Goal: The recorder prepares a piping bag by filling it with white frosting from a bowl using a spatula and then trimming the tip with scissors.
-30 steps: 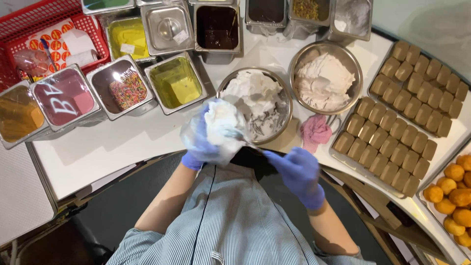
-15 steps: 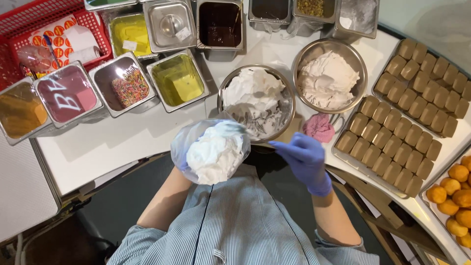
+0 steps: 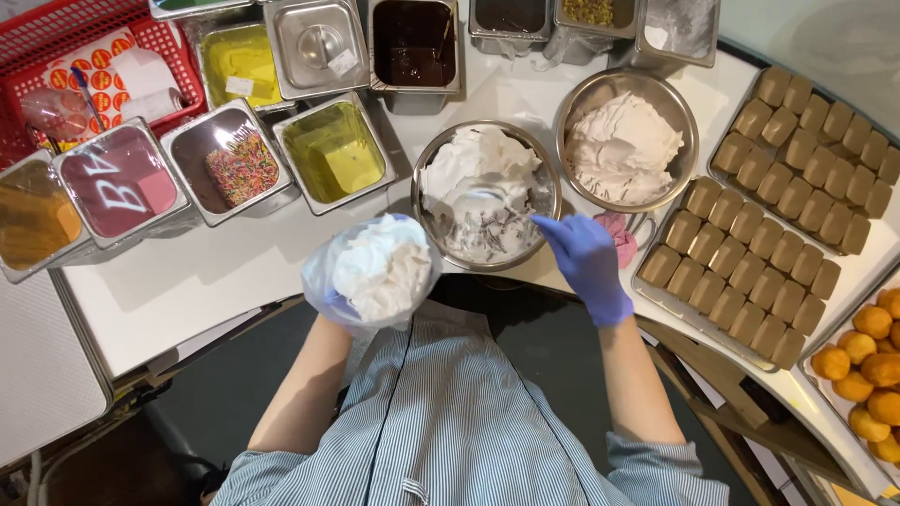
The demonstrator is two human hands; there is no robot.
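Note:
My left hand (image 3: 336, 305), in a blue glove, grips a clear plastic piping bag (image 3: 375, 272) full of white cream, held open end up at the table's front edge. My right hand (image 3: 586, 262), also gloved in blue, is empty with fingers apart and reaches toward the rim of a steel bowl (image 3: 427, 220) that holds white cream and scrape marks. A second steel bowl (image 3: 682, 122) of white cream stands behind and to the right. A pink cloth (image 3: 621, 234) lies between the bowls, beside my right hand.
Steel pans hold pink glaze (image 3: 117, 178), coloured sprinkles (image 3: 242, 169), green glaze (image 3: 333, 150), yellow glaze (image 3: 239, 56) and chocolate (image 3: 414, 42). Trays of brown pastries (image 3: 750, 272) and round golden balls (image 3: 867, 361) sit on the right. A red basket (image 3: 173, 37) stands far left.
My left hand brought the cream-filled bag up and turned its open end upward. My right hand let go of the bag and moved up toward the near bowl.

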